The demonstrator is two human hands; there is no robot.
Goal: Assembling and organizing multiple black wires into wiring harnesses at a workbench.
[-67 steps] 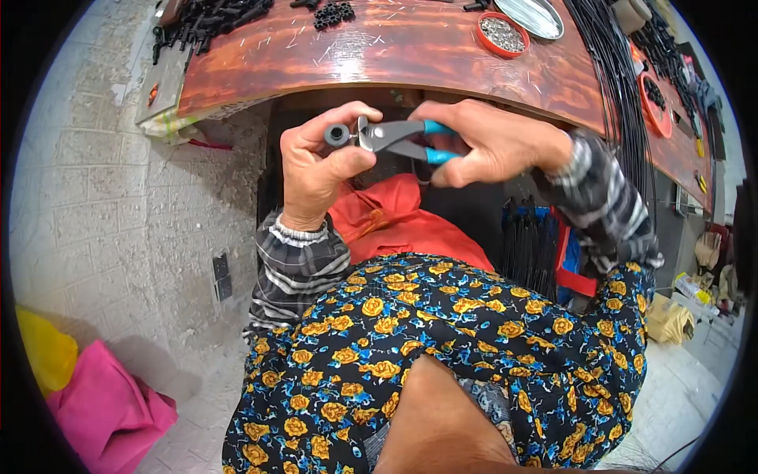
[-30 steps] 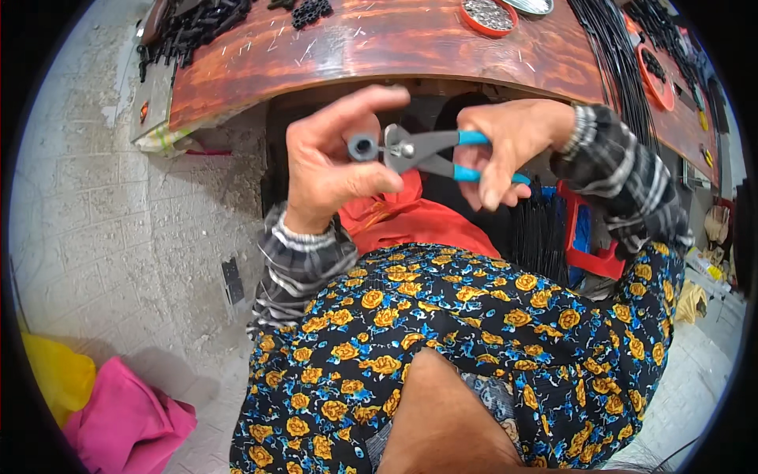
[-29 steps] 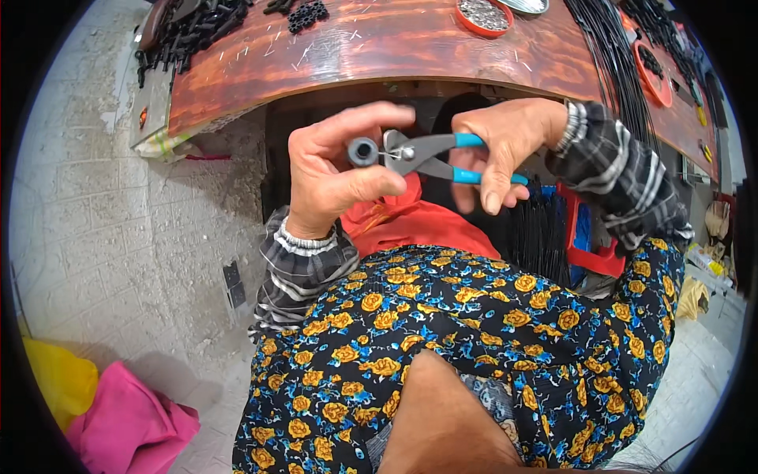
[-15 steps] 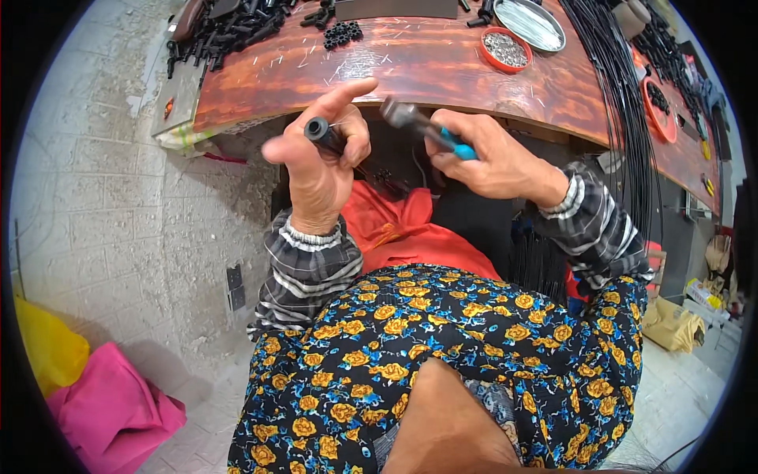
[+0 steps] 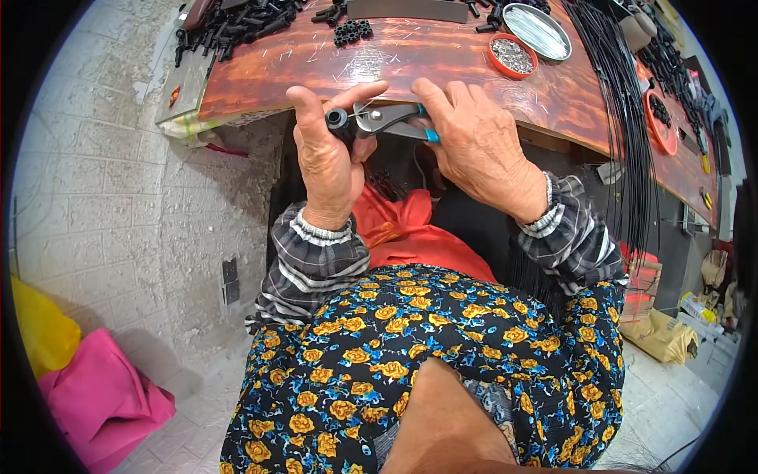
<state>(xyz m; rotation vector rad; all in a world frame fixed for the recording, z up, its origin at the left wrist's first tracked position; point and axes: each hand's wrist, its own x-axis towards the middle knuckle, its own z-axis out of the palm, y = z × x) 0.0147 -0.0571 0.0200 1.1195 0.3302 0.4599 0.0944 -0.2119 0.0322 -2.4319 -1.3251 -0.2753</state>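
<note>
The left hand (image 5: 324,174) has thumb and forefinger spread wide, lower fingers curled round a black tube (image 5: 340,125); the right hand (image 5: 485,146) wraps teal-handled pliers (image 5: 395,118), jaws right beside the tube's mouth. If the tube twists in that grip, the jaws could slip and nick skin! Beyond both hands, a glossy reddish table (image 5: 442,71); rightward, black cables (image 5: 628,158) hang.

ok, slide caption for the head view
Left hand holds a black tube; right hand grips teal-handled pliers beside it.
</note>
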